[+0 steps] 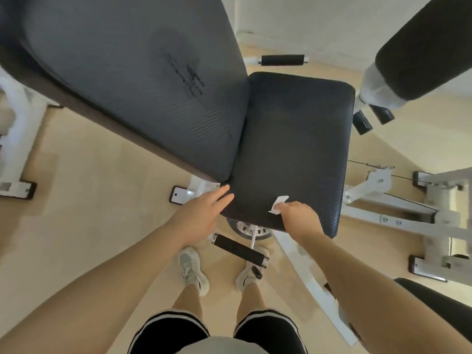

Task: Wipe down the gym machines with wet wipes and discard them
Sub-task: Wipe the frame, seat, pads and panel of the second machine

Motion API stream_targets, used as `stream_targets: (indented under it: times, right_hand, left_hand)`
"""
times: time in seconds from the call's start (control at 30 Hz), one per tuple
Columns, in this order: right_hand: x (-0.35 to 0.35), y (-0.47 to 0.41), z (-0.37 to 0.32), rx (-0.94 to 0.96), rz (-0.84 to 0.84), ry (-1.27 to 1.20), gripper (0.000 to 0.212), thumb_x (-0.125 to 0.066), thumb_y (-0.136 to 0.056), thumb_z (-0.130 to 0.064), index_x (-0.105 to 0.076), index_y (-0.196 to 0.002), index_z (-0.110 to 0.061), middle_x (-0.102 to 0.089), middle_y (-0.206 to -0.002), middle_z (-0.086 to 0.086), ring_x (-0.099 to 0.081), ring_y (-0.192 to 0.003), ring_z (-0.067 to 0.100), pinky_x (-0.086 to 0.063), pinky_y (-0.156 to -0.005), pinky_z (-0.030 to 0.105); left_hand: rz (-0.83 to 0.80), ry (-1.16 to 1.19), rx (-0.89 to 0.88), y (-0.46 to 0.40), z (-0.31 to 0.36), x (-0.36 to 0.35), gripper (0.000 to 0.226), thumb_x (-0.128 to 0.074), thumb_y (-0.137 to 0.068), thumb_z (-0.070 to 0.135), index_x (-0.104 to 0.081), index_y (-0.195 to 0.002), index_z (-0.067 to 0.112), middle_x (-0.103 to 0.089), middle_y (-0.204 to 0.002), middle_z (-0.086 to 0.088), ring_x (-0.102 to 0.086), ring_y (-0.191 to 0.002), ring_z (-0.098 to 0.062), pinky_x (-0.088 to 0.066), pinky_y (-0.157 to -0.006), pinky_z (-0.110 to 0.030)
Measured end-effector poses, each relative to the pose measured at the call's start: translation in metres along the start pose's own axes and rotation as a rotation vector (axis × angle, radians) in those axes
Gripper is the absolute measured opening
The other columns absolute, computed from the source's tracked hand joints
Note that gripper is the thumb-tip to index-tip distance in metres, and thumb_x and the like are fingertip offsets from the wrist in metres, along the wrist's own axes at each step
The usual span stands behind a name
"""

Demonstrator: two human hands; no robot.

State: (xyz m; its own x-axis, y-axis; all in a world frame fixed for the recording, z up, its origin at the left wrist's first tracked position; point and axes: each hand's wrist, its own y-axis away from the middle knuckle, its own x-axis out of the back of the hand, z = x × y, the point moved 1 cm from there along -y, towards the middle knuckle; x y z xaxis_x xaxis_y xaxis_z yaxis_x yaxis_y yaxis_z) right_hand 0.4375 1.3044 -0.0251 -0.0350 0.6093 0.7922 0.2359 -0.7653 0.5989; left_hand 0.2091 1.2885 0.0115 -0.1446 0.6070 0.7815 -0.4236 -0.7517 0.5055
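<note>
A black padded seat point(293, 139) of a white gym machine lies below me, joined to a long dark backrest pad point(132, 80) at the left. My right hand point(297, 217) holds a white wet wipe point(279, 205) against the near part of the seat, fingers curled over it. My left hand point(201, 215) hovers with straight fingers at the seat's near left corner, fingertips at its edge.
A black foam roller handle point(240, 250) sticks out under the seat, above my white shoes point(191, 269). White frame bars point(398, 213) and a cable run at the right. A large black roller pad point(429, 44) hangs at the top right. Beige floor lies all around.
</note>
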Motion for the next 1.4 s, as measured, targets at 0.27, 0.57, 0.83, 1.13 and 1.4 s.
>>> stream_targets:
  times: [0.27, 0.57, 0.83, 1.13, 1.4]
  right_hand:
    - [0.106, -0.003, -0.074, -0.121, 0.335, -0.777, 0.03, -0.038, -0.099, -0.016, -0.06, -0.12, -0.017, -0.066, -0.099, 0.004, -0.055, -0.076, 0.014, -0.042, -0.067, 0.022]
    - [0.198, -0.001, -0.215, 0.192, 0.357, -1.655, 0.028, -0.035, -0.102, -0.02, -0.054, -0.124, -0.02, -0.062, -0.106, -0.008, -0.059, -0.092, -0.005, -0.047, -0.072, 0.009]
    - [0.235, -0.028, -0.255, 0.499, 0.587, -1.293, 0.07, -0.021, -0.09, -0.064, 0.0, -0.146, -0.029, 0.004, -0.155, -0.015, 0.003, -0.144, 0.003, -0.002, -0.119, 0.027]
    - [0.248, -0.072, -0.222, 0.146, 0.383, -1.445, 0.079, -0.028, -0.08, -0.078, -0.023, -0.143, -0.03, -0.037, -0.143, -0.006, -0.034, -0.132, 0.008, -0.024, -0.115, 0.031]
    - [0.247, -0.055, -0.231, 0.555, 0.567, -1.152, 0.065, -0.024, -0.095, -0.054, -0.002, -0.147, -0.024, 0.004, -0.158, -0.005, 0.005, -0.144, 0.005, 0.0, -0.119, 0.035]
  left_hand:
    - [0.239, -0.135, -0.074, 0.032, 0.022, 0.112, 0.056, -0.036, -0.097, 0.011, -0.017, -0.149, 0.023, 0.0, -0.157, 0.009, -0.015, -0.141, -0.012, -0.029, -0.108, -0.026]
    - [0.434, -0.392, -0.161, 0.066, -0.022, 0.236, 0.049, -0.038, -0.098, 0.018, -0.029, -0.146, 0.021, -0.005, -0.158, 0.002, -0.008, -0.144, -0.016, -0.016, -0.118, -0.032]
    - [0.225, -0.295, 0.044, 0.087, -0.097, 0.3, 0.119, -0.055, -0.067, 0.074, 0.013, -0.148, 0.019, 0.021, -0.155, 0.002, 0.013, -0.144, -0.015, -0.007, -0.116, -0.035]
    - [0.242, -0.114, -0.132, 0.071, -0.121, 0.297, 0.134, -0.054, -0.055, 0.085, 0.016, -0.146, 0.017, 0.026, -0.152, 0.007, 0.016, -0.141, -0.007, 0.004, -0.116, -0.027]
    - [0.422, 0.018, -0.155, 0.035, -0.119, 0.314, 0.091, -0.017, -0.081, 0.074, -0.005, -0.149, 0.014, 0.003, -0.157, 0.0, -0.002, -0.145, -0.014, -0.007, -0.118, -0.031]
